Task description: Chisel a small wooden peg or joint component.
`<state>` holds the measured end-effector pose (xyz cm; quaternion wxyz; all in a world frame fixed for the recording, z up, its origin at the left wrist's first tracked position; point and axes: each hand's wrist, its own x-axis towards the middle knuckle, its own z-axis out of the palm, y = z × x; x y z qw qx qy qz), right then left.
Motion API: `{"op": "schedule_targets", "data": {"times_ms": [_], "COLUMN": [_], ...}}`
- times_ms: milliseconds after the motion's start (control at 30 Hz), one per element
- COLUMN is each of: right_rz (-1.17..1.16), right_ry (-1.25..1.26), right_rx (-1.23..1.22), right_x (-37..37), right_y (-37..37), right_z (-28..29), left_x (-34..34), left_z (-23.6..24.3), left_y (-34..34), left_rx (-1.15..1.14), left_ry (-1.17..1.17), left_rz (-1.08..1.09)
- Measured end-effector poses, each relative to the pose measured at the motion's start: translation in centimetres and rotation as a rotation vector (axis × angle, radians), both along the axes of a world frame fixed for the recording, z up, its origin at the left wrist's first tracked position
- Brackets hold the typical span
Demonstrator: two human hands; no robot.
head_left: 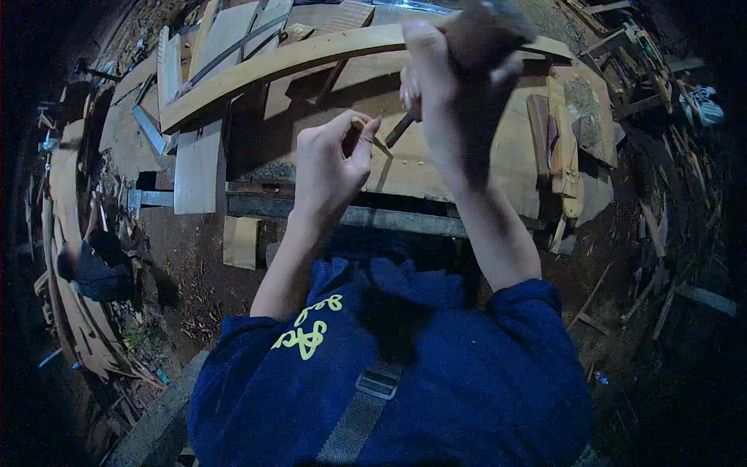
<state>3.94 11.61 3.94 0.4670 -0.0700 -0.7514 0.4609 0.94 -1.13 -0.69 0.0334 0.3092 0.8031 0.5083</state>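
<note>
The only writing I can make out from here is on the person's dark blue shirt [482, 373]: a patch of pale yellow lettering [307, 333] on the left side of the chest. It is set in a looping, script-like hand, with rounded strokes that stand out sharply against the dark cloth. The characters fall into two groups, a larger one nearer the left shoulder and a smaller one just beside it, toward the hem. The whole thing runs at a slant, and the cloth bends with the body, so I can't follow it as a full phrase. It sits left of the grey strap [354, 428].
</note>
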Motion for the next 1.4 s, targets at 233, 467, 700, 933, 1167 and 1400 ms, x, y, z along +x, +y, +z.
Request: {"op": "schedule_targets", "data": {"times_ms": [233,467,700,933,1167,1400], "right_rz": [0.096,0.124,0.227,-0.194,0.227,0.215], "right_ry": [0.127,0.005,0.116,-0.005,0.02,0.107], "right_rx": [-0.303,-0.148,-0.367,0.625,-0.051,0.112], "right_x": [-0.1,0.2,1.0,0.0,0.1,0.0], "right_y": [-0.8,0.1,0.0,-0.4,-0.4,-0.5], "right_z": [-1.3,-0.9,-0.3,-1.6,-0.6,-0.8], "left_x": [0.3,0.4,0.4,1.4,1.7,1.7], "left_z": [-0.4,-0.7,-0.5,-0.3,-0.3,-0.1], "left_y": [0.3,0.1,-1.5,-2.0,-2.2,-2.3], "left_rx": [0.069,0.129,0.034,0.003,-0.061,-0.077], "left_ry": [-0.085,-0.098,-0.13,-0.1,-0.015,-0.034], "left_rz": [0.033,0.013,0.024,-0.008,-0.038,-0.038]}}
